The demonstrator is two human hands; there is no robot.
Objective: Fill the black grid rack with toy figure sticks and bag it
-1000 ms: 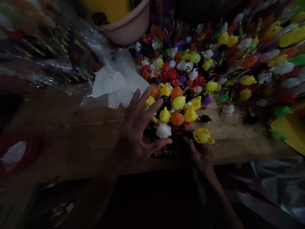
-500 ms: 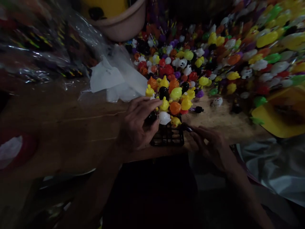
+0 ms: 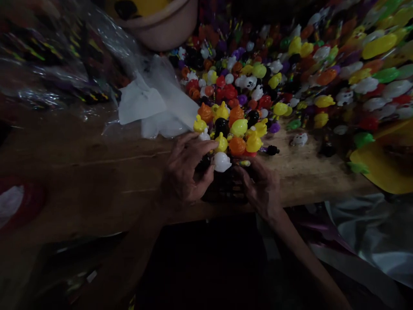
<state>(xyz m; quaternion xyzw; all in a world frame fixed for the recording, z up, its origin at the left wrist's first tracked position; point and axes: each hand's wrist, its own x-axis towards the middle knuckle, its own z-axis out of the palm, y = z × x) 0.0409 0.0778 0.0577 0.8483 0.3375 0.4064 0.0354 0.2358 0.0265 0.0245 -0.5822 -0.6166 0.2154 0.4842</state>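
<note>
Colourful figure-shaped toppers stand clustered in a black grid rack [image 3: 222,193] at the bench's front. My left hand [image 3: 185,170] curves around the cluster's near left side. Its thumb and forefinger bracket a black topper [image 3: 204,162], with the thumb tip against a white topper [image 3: 222,162] and the forefinger by a yellow one [image 3: 221,142]. My right hand [image 3: 260,183] is at the rack's right side, thumb and fingers closed around a slim stick [image 3: 244,163] with a yellow-green patterned end. Its lower part is too dark to make out.
A big heap of toppers on sticks [image 3: 258,82] covers the back and right. Clear plastic bags [image 3: 142,103] lie at left, below a pink basin [image 3: 171,30]. A yellow container [image 3: 387,172] stands right, a red one [image 3: 35,202] left. A dark stick [image 3: 271,150] lies beside the cluster.
My right hand has moved left and inward to the rack. The yellow topper at the near right is out of sight, and a patterned stick end shows there. My left hand stays in place.
</note>
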